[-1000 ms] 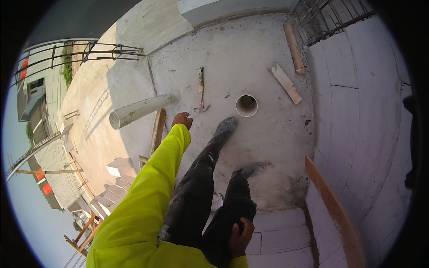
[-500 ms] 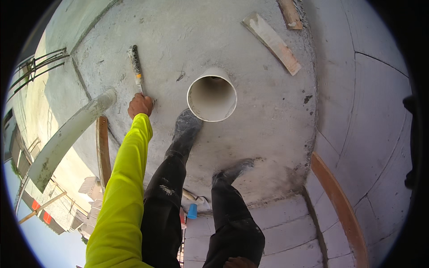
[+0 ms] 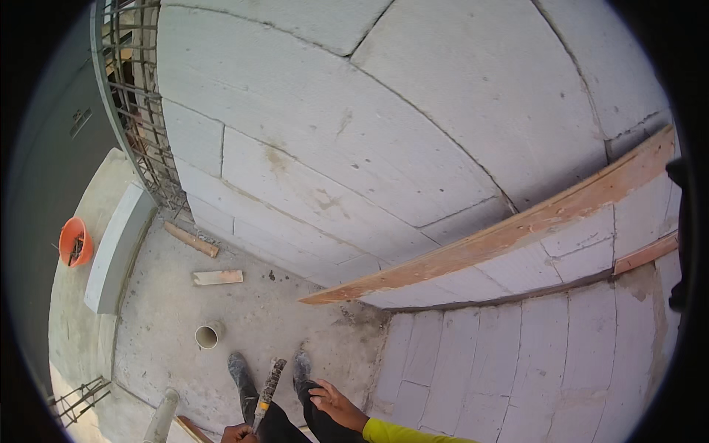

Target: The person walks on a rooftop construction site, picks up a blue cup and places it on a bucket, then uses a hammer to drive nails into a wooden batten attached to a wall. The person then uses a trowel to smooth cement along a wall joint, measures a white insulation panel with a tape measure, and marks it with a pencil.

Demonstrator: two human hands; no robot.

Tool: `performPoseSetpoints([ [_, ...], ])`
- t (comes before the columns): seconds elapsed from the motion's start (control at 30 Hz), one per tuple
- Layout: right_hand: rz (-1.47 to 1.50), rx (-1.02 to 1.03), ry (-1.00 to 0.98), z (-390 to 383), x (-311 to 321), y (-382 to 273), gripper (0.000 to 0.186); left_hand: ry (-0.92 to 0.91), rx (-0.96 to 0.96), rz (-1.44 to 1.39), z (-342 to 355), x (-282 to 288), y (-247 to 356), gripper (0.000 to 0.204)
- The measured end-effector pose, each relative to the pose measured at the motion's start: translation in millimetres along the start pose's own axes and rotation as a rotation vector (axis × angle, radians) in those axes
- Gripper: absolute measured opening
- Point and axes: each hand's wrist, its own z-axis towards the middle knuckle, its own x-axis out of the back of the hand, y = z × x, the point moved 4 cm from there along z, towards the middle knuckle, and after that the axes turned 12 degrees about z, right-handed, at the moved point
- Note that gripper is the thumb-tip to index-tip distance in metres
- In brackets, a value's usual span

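Observation:
At the lower edge, my left hand is closed round the metal end of a hand tool. The tool has a dark, worn grip and a yellow band; its grip points up and away from me. My fingers hide the working end, so its exact kind does not show. To the right, my right hand, in a bright yellow sleeve, is held in the air with fingers extended and nothing in them. It is apart from the tool, above my right leg.
A pale block wall rises ahead, with a long wooden plank slanting across it. On the concrete floor stand an upright pipe and a short board. An orange bucket is beyond the ledge at left. Rebar juts out.
My left hand has lifted the tool off the floor, and my right hand has come up with its fingers extended. The view has swung up from the floor to the block wall.

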Motion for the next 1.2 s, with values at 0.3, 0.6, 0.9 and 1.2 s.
performPoseSetpoints([
  [0.3, 1.107, 1.177, -0.076, -207.7, 18.1, -197.3, 0.03, -1.095, -0.08, -0.092, 5.0, -141.4, 307.7, 0.034],
  [0.6, 0.708, 2.273, 0.537, -487.1, 180.2, -327.3, 0.018, -0.581, -0.977, 0.148, 13.0, -338.8, 534.2, 0.035],
  [0.9, 0.133, 2.415, 0.788, -580.2, 318.2, -441.5, 0.014, -0.291, -1.687, 0.515, -23.8, -493.8, 703.9, 0.03],
  [1.2, -1.269, 2.391, 0.874, -595.5, 302.9, -512.7, 0.031, -1.1, -0.813, -0.07, -16.9, -656.5, 742.7, 0.046],
])
